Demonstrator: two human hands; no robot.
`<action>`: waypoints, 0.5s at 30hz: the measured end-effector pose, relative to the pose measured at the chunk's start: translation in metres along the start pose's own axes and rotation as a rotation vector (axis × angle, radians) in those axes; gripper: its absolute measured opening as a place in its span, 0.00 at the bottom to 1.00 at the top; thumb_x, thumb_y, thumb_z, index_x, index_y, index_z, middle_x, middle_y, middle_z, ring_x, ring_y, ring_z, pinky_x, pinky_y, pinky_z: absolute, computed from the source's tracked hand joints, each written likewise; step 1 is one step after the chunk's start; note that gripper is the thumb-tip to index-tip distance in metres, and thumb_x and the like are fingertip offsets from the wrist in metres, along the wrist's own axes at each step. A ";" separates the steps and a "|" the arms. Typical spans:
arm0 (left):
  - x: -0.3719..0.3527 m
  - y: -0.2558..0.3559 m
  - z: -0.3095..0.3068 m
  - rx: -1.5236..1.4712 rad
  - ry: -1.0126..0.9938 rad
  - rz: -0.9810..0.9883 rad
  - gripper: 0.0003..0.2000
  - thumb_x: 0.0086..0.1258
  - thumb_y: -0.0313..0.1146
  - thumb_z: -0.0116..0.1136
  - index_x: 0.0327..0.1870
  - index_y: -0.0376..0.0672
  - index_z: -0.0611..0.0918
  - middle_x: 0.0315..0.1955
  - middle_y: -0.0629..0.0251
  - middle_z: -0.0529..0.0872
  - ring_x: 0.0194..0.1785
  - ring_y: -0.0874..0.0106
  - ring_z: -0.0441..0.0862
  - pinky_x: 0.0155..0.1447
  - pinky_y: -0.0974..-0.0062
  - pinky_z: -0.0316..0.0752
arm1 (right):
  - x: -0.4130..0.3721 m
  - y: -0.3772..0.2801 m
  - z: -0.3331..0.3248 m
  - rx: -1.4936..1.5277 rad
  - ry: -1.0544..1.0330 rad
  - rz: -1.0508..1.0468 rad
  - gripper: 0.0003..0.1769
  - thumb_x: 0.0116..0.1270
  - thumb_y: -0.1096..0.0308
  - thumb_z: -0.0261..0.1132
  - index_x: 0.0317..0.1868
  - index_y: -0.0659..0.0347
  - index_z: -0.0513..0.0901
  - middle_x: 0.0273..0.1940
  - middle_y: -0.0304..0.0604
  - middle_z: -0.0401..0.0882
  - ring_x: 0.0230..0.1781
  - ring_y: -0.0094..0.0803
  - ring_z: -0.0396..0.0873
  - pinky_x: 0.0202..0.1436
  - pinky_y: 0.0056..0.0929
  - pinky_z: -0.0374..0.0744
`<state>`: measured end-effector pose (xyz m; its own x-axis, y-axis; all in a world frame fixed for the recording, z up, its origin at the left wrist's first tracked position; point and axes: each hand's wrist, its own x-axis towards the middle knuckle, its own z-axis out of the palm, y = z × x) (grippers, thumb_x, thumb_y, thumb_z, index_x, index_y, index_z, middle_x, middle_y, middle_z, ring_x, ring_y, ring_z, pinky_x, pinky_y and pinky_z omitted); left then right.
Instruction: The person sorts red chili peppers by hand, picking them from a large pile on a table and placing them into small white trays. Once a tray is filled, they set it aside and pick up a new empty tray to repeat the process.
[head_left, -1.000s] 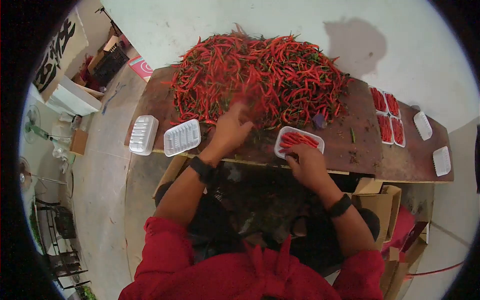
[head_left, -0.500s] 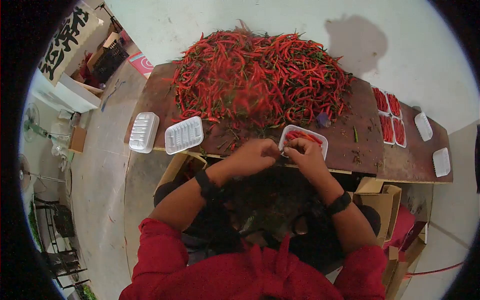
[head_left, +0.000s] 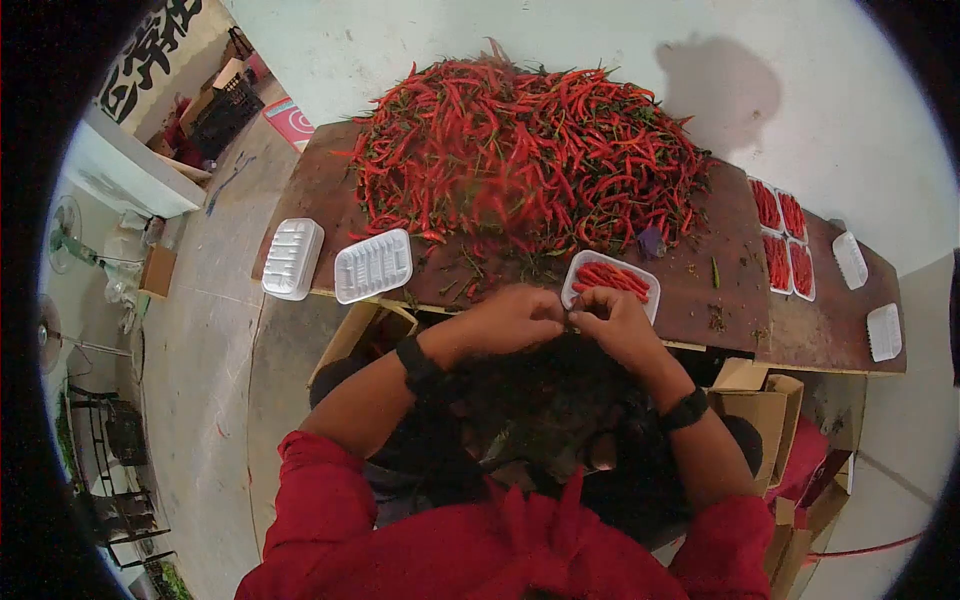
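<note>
My left hand (head_left: pixel 522 318) is closed, its fingers curled together at the table's front edge. Close beside it on the right, my right hand (head_left: pixel 612 322) pinches its thumb and fingers together. Whatever is between the fingers of either hand is too small to make out. Just behind my right hand sits a white tray (head_left: pixel 652 302) with red chilies (head_left: pixel 612 278) lying in it. A large heap of red chilies (head_left: pixel 530 150) with green stems covers the back of the brown table (head_left: pixel 325 190).
An empty white tray (head_left: pixel 373 266) and stacked white trays (head_left: pixel 292 259) lie at the left. Several filled trays (head_left: pixel 778 262) stand at the right, with two more white trays (head_left: pixel 849 260) beyond. Cardboard boxes (head_left: pixel 765 425) stand below the table.
My right hand has drawn back slightly from the tray, showing more of the chilies in it. My left hand has moved slightly down, near the right. The view has shifted a little.
</note>
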<state>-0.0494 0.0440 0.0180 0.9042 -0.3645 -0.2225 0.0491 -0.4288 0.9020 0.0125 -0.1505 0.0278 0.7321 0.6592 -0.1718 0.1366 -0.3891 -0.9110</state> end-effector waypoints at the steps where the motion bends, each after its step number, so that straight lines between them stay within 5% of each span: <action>1: 0.000 0.001 -0.001 0.000 0.000 0.000 0.09 0.64 0.33 0.57 0.38 0.37 0.79 0.30 0.67 0.81 0.37 0.79 0.75 0.43 0.75 0.72 | -0.001 -0.001 -0.001 0.000 0.000 0.000 0.13 0.56 0.65 0.65 0.34 0.68 0.82 0.30 0.43 0.82 0.32 0.26 0.79 0.39 0.28 0.76; 4: 0.000 0.003 0.000 0.032 -0.021 0.056 0.08 0.64 0.33 0.56 0.37 0.37 0.79 0.29 0.68 0.80 0.36 0.80 0.75 0.42 0.75 0.72 | -0.005 -0.004 -0.003 0.033 -0.023 0.029 0.13 0.54 0.65 0.65 0.35 0.67 0.82 0.31 0.46 0.83 0.32 0.29 0.80 0.38 0.29 0.76; 7: 0.001 0.005 0.001 -0.041 -0.075 -0.021 0.09 0.64 0.35 0.56 0.36 0.37 0.79 0.28 0.67 0.80 0.35 0.81 0.74 0.41 0.75 0.72 | -0.009 -0.004 0.000 -0.174 0.030 -0.155 0.12 0.52 0.66 0.65 0.33 0.67 0.81 0.31 0.50 0.82 0.30 0.39 0.81 0.36 0.35 0.77; 9: 0.002 0.012 0.001 0.122 -0.105 -0.131 0.11 0.63 0.37 0.56 0.35 0.37 0.79 0.27 0.62 0.81 0.34 0.74 0.77 0.41 0.70 0.72 | -0.012 -0.003 0.007 -0.441 0.080 -0.367 0.11 0.50 0.67 0.63 0.31 0.66 0.79 0.30 0.52 0.79 0.31 0.47 0.80 0.34 0.42 0.76; 12: 0.005 0.000 0.006 0.316 -0.050 0.049 0.12 0.61 0.38 0.55 0.36 0.37 0.80 0.30 0.55 0.83 0.36 0.63 0.81 0.42 0.64 0.73 | -0.012 0.003 0.017 -0.701 0.064 -0.470 0.08 0.49 0.68 0.63 0.28 0.64 0.77 0.28 0.50 0.76 0.30 0.49 0.77 0.34 0.45 0.75; 15: 0.009 -0.003 0.008 0.355 -0.062 -0.013 0.13 0.60 0.38 0.54 0.38 0.37 0.81 0.34 0.51 0.84 0.40 0.54 0.82 0.44 0.60 0.73 | -0.014 0.009 0.027 -0.842 0.178 -0.586 0.12 0.44 0.69 0.66 0.29 0.60 0.73 0.28 0.45 0.72 0.30 0.45 0.74 0.37 0.41 0.72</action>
<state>-0.0449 0.0356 0.0099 0.8767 -0.4019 -0.2644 -0.1002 -0.6901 0.7167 -0.0143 -0.1453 0.0122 0.4792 0.8119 0.3335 0.8741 -0.4067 -0.2656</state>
